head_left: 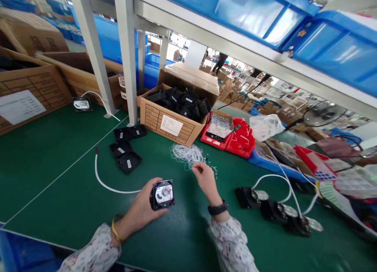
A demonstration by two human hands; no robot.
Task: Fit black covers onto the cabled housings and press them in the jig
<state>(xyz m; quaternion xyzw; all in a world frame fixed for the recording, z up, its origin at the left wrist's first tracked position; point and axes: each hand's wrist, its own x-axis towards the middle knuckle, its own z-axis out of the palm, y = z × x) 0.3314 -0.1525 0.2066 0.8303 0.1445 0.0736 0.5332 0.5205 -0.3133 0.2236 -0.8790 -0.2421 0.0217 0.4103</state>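
My left hand (140, 210) is closed around a small black fan unit (163, 194) with a white centre label and thin wires, held just above the green table (59, 174). My right hand (205, 179) is raised a little to the right, its fingers pinched at the near edge of a tangle of white cable ties (186, 153); what the pinch holds is too small to see. A black watch sits on my right wrist and a gold bangle on my left.
An open cardboard box (172, 121) full of black fan units stands behind the ties. Several black units (125, 148) lie to the left near a white cable (101, 179). Red trays (232, 136) and wired black devices (278, 211) sit to the right.
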